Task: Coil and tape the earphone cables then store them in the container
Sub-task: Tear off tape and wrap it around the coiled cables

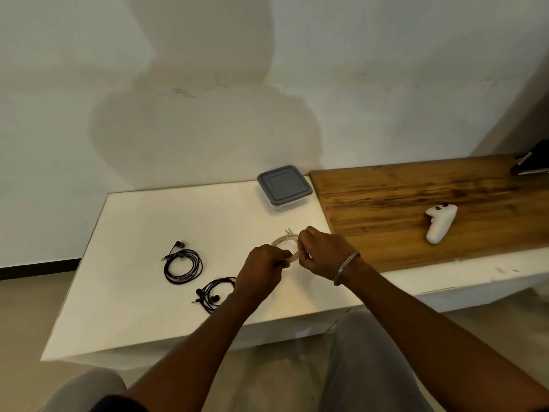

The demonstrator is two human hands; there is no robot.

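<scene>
Head view: my left hand [263, 267] grips the pale, translucent tape roll [280, 240] while my right hand [322, 251] pinches its edge, likely to free a strip.

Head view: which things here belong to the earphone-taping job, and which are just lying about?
Job: far coiled black earphone cable; near coiled black earphone cable; translucent tape roll; square clear container with grey lid.
Lying about: white plastic controller; black device at right edge.
</scene>
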